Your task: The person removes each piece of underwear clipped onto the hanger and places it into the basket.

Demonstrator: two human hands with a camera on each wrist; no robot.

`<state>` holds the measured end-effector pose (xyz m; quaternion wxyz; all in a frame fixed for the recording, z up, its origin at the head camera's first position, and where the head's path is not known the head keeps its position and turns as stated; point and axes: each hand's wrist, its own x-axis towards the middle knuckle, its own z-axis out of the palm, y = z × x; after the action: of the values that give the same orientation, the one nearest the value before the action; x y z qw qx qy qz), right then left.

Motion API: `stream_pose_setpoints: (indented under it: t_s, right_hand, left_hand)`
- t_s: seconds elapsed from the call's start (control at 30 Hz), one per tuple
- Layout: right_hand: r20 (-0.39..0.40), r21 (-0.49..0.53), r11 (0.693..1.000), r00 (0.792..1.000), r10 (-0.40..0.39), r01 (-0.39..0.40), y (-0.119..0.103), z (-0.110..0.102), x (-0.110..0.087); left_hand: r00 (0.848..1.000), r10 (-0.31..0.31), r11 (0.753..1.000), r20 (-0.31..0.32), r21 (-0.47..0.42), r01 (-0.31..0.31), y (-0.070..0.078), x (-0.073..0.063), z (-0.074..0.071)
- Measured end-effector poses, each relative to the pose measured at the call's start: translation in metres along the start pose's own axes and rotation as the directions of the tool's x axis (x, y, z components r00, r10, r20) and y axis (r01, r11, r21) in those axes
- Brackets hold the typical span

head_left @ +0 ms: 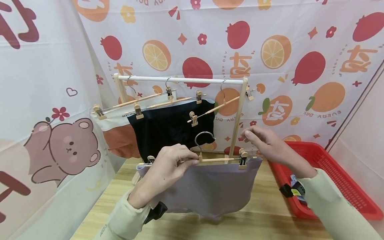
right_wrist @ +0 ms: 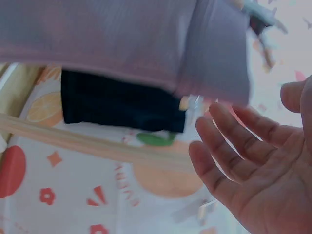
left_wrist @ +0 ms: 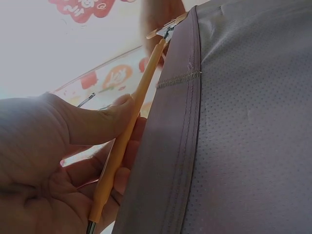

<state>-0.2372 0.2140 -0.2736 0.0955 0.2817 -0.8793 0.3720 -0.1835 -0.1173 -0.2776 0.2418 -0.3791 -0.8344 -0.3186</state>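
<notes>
My left hand (head_left: 171, 166) pinches the wooden bar of a clip hanger (head_left: 214, 160), close to its metal hook. Lilac-grey underpants (head_left: 216, 186) hang from the hanger's clips by the waistband. In the left wrist view, the thumb and fingers close round the bar (left_wrist: 131, 122) beside the waistband (left_wrist: 170, 117). My right hand (head_left: 267, 146) is raised just beyond the right clip (head_left: 243, 159), holding nothing. The right wrist view shows its fingers (right_wrist: 229, 141) spread and relaxed near the lilac cloth (right_wrist: 122, 44). The left clip is partly hidden behind my left hand.
Behind stands a small rack with a white rail (head_left: 180, 80). On it hang black underpants (head_left: 174, 123), a white-and-rust pair (head_left: 120, 136) and a bare clip hanger (head_left: 220, 106). To the right, a red basket (head_left: 339, 180) sits on the wooden table (head_left: 258, 223).
</notes>
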Motion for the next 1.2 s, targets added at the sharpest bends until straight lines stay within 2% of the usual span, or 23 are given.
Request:
stream_pose_setpoints:
  t_s: [0.17, 0.4, 0.47, 0.67, 0.9, 1.2]
  right_hand:
    - [0.007, -0.084, 0.996, 1.000, -0.022, 0.022, -0.021, 0.003, -0.018]
    - [0.007, -0.106, 0.988, 0.994, -0.108, 0.108, -0.034, 0.013, -0.033]
    - [-0.008, -0.116, 0.987, 0.994, -0.110, 0.109, -0.036, 0.015, -0.036]
    - [-0.037, -0.148, 0.985, 0.995, -0.098, 0.091, -0.037, 0.015, -0.041]
    - [-0.036, -0.170, 0.981, 0.994, -0.104, 0.097, -0.037, 0.013, -0.047]
    - [-0.058, -0.174, 0.973, 0.984, -0.166, 0.154, -0.033, 0.011, -0.053]
  left_hand:
    - [1.000, 0.013, 1.000, 0.004, -0.004, -0.013, 0.001, 0.001, 0.000]
    - [1.000, 0.015, 1.000, 0.017, -0.010, -0.015, 0.005, 0.005, -0.001]
    - [1.000, 0.010, 1.000, 0.020, -0.010, -0.010, 0.007, 0.006, -0.001]
    - [1.000, 0.009, 1.000, 0.020, -0.008, -0.009, 0.007, 0.005, 0.001]
    - [0.999, 0.041, 0.999, 0.015, -0.018, -0.041, 0.004, 0.005, 0.004]
    - [0.996, 0.084, 0.996, -0.006, -0.043, -0.084, 0.002, 0.005, 0.009]
